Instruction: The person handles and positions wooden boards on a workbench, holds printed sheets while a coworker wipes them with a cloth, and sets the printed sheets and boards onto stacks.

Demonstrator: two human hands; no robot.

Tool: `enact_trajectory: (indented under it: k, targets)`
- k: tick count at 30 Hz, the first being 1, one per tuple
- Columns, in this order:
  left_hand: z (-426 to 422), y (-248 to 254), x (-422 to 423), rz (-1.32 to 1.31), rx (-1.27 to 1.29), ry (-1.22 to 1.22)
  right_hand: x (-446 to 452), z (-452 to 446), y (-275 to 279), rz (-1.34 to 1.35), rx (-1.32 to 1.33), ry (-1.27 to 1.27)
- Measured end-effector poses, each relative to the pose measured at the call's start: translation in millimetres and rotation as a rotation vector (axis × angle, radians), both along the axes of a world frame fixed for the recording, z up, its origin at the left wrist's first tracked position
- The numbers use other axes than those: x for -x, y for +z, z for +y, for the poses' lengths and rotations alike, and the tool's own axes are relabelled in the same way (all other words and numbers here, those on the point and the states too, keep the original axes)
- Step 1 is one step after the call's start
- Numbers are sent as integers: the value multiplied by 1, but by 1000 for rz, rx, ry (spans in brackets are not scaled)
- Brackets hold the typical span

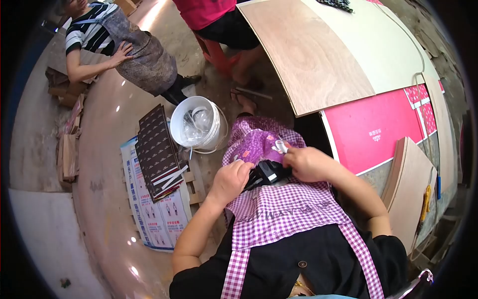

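Between your left hand [231, 180] and right hand [309, 163], a black thing [268, 175] against your checked apron [279, 202] is partly covered, too unclear to name. A seated person in pink [206, 15] is cut off by the top edge. The plywood's [308, 55] near edge hides part of the pink board [348, 124], whose central print is too small to read.

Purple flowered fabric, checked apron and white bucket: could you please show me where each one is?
Purple flowered fabric [256, 144]: head view, middle of its printed surface.
Checked apron [289, 205]: head view, on the bib, near the lettering.
White bucket [215, 130]: head view, outer wall, on its right side.
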State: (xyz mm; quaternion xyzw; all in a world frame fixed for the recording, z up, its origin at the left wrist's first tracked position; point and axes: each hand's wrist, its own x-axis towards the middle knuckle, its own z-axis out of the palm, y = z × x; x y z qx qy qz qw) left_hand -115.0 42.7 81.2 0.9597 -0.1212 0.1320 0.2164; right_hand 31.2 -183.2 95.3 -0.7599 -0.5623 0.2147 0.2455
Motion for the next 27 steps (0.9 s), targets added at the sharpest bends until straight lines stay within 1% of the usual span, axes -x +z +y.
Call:
enact_trajectory:
  k: [2, 4, 5, 6, 8, 9, 11, 12, 13, 14, 15, 16, 17, 18, 20, 21, 22, 23, 25, 27]
  targets:
    - [4, 4, -7, 12, -21, 12, 5, 0, -2, 11, 56, 44]
    - [9, 19, -16, -20, -29, 38, 3, 0, 5, -39, -104, -37]
    - [13, 20, -21, -53, -23, 71, -4, -6, 15, 27, -125, -80]
    - [12, 23, -27, -52, -23, 69, -10, -10, 26, 11, -207, -125]
    - [8, 33, -43, -109, 23, 89, -14, -13, 50, 161, -180, -248]
    - [6, 39, -54, -99, 0, 120, -17, -12, 53, 156, -220, -263]
    - [5, 36, -73, -124, 58, 92, -16, -6, 49, 141, -259, -283]
    - [3, 35, -74, -125, 38, 54, -16, -3, 48, 119, -300, -299]
    - [3, 37, -71, -61, -24, 17, -15, -4, 52, 94, -254, -266]
    - [2, 39, -61, 9, -87, -18, -14, -6, 53, 125, -261, -239]
    - [0, 44, -50, 11, -108, -4, -13, -11, 52, 162, -267, -212]
    - [1, 40, -40, 2, -27, 28, -13, -16, 53, 211, -280, -218]
    - [2, 33, -29, -2, 55, 58, -16, -19, 52, 226, -240, -220]
    - [1, 27, -19, 67, 145, 88, -17, -21, 49, 246, -199, -224]
    - [-6, -8, -6, 143, 260, 150, -18, -17, 23, 166, -130, -160]
    - [-8, -13, -5, 127, 239, 166, -19, -12, 7, 106, -124, -115]
    - [-7, -15, -9, 121, 237, 166, -13, -6, 0, 95, -66, -112]
    - [-6, -15, -12, 110, 210, 167, -9, -2, -16, 70, -73, -66]
    - [-6, -14, -16, 138, 152, 173, 0, 5, -26, 50, 12, -76]
    - [-4, -16, -21, 134, 153, 163, 0, 6, -28, 44, 38, -96]
